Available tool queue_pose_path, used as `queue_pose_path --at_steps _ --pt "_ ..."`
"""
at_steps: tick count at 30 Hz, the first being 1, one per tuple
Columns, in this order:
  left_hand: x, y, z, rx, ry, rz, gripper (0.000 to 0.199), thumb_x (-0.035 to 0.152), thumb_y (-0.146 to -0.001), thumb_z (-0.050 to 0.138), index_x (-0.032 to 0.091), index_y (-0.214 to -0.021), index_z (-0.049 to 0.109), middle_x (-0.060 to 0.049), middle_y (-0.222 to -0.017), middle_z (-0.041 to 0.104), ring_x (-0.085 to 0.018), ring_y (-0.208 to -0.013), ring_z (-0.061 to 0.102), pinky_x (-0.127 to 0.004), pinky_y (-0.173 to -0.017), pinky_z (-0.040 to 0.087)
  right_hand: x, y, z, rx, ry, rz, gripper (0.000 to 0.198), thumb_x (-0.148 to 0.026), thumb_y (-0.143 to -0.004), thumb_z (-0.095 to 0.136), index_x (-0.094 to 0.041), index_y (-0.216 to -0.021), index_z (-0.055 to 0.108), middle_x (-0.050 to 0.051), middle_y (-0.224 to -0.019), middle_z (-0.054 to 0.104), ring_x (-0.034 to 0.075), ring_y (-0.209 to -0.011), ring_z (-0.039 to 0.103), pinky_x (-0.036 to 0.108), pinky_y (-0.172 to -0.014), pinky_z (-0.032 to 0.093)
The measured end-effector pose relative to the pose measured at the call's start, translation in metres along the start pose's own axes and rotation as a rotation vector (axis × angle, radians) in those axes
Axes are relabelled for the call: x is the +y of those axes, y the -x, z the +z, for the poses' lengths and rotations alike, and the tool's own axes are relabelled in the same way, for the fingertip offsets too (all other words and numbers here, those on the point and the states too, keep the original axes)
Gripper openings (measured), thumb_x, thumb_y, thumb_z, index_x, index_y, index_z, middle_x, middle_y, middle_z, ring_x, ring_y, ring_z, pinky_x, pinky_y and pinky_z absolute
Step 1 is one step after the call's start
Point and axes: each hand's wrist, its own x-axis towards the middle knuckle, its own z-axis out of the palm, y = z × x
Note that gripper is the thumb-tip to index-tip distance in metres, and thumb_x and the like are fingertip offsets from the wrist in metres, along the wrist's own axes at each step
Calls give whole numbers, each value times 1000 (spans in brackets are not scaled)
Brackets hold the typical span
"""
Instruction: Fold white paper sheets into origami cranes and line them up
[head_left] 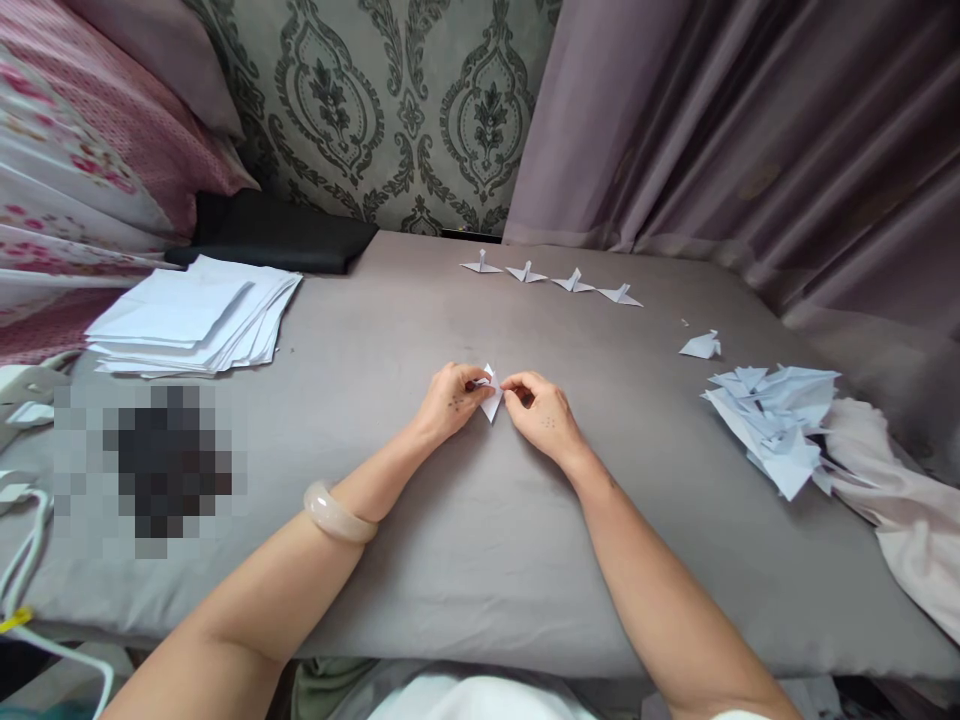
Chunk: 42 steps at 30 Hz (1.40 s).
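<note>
A small folded white paper crane (492, 404) is between my hands, just above the grey cloth surface. My left hand (452, 400) is closed on its left side, thumb and fingers pinched. At its right edge, my right hand (545, 412) pinches with thumb and forefinger; the fingertips hide part of the fold. A pale bangle (339, 514) circles my left forearm. Beyond the hands, several finished paper cranes (574, 281) stand in a slanting row with wings spread.
At the left lies a stack of white paper (176, 310), with a black folded item (277, 232) behind it. A pile of folded paper pieces (776, 415) sits at the right, near one separate folded piece (702, 345). White cables (30, 560) run along the left edge.
</note>
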Motion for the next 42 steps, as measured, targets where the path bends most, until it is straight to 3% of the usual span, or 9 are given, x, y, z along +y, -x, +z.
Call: queue_pose_path --at_steps 10,15,19,24,29,34,42 --pt "2 1 0 -14 -8 -5 15 23 -78 62 20 -87 73 -2 -72 62 -17 -76 57 -27 -74 46 1 1 1 3 37 -47 16 -18 -77 50 -21 -82 65 2 -82 67 14 -71 60 26 -70 45" --pt "3 1 0 -21 -12 12 15 22 -78 62 19 -88 73 -3 -73 64 -17 -77 57 -26 -72 45 -3 1 3 -11 10 11 15 -20 -76 52 -23 -87 62 0 -79 68 16 -73 63 26 -69 45" --pt "1 0 1 -29 -36 86 14 17 -79 59 19 -84 72 -2 -72 64 -17 -77 54 -25 -70 43 -10 -2 3 -15 34 53 13 -29 -79 53 -23 -80 64 1 -80 70 16 -74 63 27 -70 44" --pt "-2 -1 3 -47 -63 193 18 16 -84 54 17 -73 69 -3 -69 64 -16 -75 51 -24 -68 41 -20 -8 3 9 111 148 31 -47 -82 51 -22 -68 65 1 -71 69 17 -70 62 28 -67 42" --pt "-7 -2 6 -38 -48 210 15 15 -84 56 19 -80 70 -2 -74 66 -17 -79 52 -25 -70 42 -19 -11 6 22 152 191 28 -43 -79 53 -21 -66 66 2 -69 68 17 -68 60 27 -65 40" --pt "-8 -1 7 -45 -39 182 15 14 -83 57 20 -87 71 -3 -80 69 -18 -81 53 -26 -71 43 -13 -13 3 -18 -39 252 28 -43 -74 56 -19 -68 68 1 -63 63 14 -63 55 24 -60 38" --pt "-7 -1 7 -57 -26 174 13 20 -84 59 20 -87 72 -3 -83 70 -18 -82 56 -27 -72 44 -21 -14 -7 -124 -366 487 26 -39 -68 63 -13 -72 68 -5 -50 45 7 -47 36 22 -49 30"
